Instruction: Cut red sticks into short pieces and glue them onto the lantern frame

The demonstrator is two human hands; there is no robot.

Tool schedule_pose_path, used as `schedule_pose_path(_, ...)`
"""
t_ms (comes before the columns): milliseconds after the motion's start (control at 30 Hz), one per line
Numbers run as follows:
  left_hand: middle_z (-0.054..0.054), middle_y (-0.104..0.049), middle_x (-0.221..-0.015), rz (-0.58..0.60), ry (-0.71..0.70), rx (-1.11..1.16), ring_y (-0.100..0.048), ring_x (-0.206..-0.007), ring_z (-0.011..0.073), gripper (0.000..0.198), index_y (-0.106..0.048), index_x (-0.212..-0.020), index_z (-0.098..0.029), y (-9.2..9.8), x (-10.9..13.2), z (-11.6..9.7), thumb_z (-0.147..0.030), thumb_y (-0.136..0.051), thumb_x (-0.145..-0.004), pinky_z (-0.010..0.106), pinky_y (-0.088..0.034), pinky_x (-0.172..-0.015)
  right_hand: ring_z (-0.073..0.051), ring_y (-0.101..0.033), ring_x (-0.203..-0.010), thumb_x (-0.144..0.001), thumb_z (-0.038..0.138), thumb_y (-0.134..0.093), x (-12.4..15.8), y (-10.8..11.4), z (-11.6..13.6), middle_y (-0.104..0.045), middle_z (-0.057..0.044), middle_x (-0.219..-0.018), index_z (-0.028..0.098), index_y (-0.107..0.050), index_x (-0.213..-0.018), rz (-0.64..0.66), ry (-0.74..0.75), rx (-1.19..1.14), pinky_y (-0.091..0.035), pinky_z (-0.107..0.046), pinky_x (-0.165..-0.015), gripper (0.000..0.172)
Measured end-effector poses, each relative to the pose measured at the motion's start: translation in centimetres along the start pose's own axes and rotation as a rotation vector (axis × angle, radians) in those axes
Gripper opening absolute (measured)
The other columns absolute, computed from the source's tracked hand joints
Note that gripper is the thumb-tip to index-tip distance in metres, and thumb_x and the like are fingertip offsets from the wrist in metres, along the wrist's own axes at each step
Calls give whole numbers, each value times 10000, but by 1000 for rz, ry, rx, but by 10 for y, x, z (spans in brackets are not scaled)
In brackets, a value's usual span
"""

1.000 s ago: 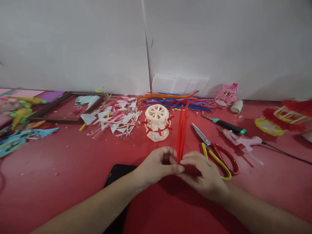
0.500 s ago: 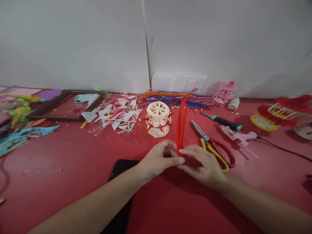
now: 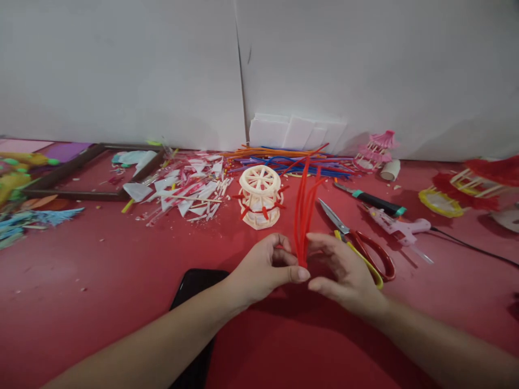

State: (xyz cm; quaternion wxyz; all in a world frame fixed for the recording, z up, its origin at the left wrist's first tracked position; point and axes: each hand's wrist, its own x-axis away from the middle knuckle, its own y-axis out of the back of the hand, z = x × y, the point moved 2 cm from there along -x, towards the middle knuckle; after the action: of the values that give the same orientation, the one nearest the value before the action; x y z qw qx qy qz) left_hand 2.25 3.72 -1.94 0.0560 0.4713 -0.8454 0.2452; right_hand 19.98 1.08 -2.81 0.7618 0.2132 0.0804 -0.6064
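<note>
Between thumb and fingers, my left hand [image 3: 265, 265] pinches the lower ends of several red pipe cleaners [image 3: 302, 221], which stand up and fan out slightly at the top. My right hand [image 3: 344, 273] is beside the bundle on its right, thumb and fingers apart, holding nothing. Just beyond my hands stands a small cream-coloured round frame [image 3: 260, 197] with a spoked top and short red pieces around its middle. Scissors [image 3: 357, 243] with red and yellow handles lie close to my right hand. A black phone-like slab [image 3: 198, 286] lies partly under my left forearm.
Paper scraps and sticks [image 3: 190, 189] are heaped left of centre, near a dark empty frame [image 3: 77, 193]. Coloured pipe cleaners [image 3: 284, 162] lie along the wall. A utility knife [image 3: 377, 202], a pink glue gun [image 3: 401, 226] and a red-and-yellow model [image 3: 466, 189] are on the right.
My right hand has let go of the red pipe cleaners and opened, moving slightly right. The left hand keeps its pinch, and the strands spread a little wider.
</note>
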Motion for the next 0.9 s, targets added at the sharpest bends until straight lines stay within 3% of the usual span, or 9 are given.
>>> schedule_pose_path(100, -52, -684, -611, 37, 13, 7, -612, -562, 80, 569, -377, -813, -207, 0, 0, 1, -252, -892, -577, 186, -415, -559, -140, -684, -761, -893, 430, -647, -2, 2, -5, -675, -31, -912, 257, -577, -1160, -60, -256, -344, -598, -261, -641, 325)
schedule_pose_path(200, -50, -683, -614, 87, 52, -17, -616, -554, 77, 566, -373, -806, -203, -1, 0, 3, -227, -887, -571, 179, -410, -553, -79, -552, -471, -846, 495, -680, -1, -2, -3, -600, 21, -715, 202, -618, -1018, 77, -420, -514, -483, -201, -406, 346)
schedule_pose_path(300, -92, -638, -594, 147, 102, 13, -588, -519, 62, 597, -378, -795, -204, -3, 1, 5, -169, -895, -499, 179, -422, -550, -54, -465, -405, -776, 548, -727, 3, -8, 3, -557, 34, -620, 153, -659, -933, 276, -522, -550, -385, -184, -367, 430)
schedule_pose_path(433, -74, -653, -620, 106, 99, -111, -632, -567, 100, 575, -413, -842, -211, -5, 3, 1, -188, -884, -512, 208, -451, -588, -45, -418, -444, -769, 510, -743, 5, -11, 7, -514, 49, -551, 152, -673, -798, 183, -501, -432, -330, -184, -425, 366)
schedule_pose_path(633, 29, -728, -887, -51, -233, -753, -706, -832, 189, 287, -521, -934, -213, -5, 21, -49, -380, -709, -796, 284, -507, -726, -73, -442, -479, -786, 569, -692, 3, -8, 2, -523, 42, -524, 176, -574, -668, 10, -459, -243, -347, -211, -461, 427)
schedule_pose_path(733, 64, -706, -949, -251, -349, -1195, -689, -895, 240, 294, -525, -1073, -212, 2, 41, -69, -448, -538, -899, 346, -515, -764, -71, -445, -471, -780, 588, -687, 3, -8, -1, -534, 40, -528, 178, -563, -674, -1, -476, -244, -354, -213, -464, 442)
schedule_pose_path(833, 187, -653, -1061, -476, -188, -1813, -610, -1042, 407, 401, -556, -1127, -129, 13, 62, -64, -445, -473, -893, 493, -511, -776, -72, -453, -468, -769, 596, -692, 2, -8, -3, -536, 43, -537, 178, -573, -707, 5, -501, -278, -365, -215, -465, 439)
schedule_pose_path(900, 236, -620, -1092, -527, -3, -2030, -581, -1020, 464, 551, -543, -1223, -70, 20, 74, -52, -481, -477, -861, 534, -515, -727, -73, -459, -473, -775, 591, -688, 2, -9, -3, -534, 44, -540, 177, -574, -713, 10, -514, -292, -371, -215, -469, 434)
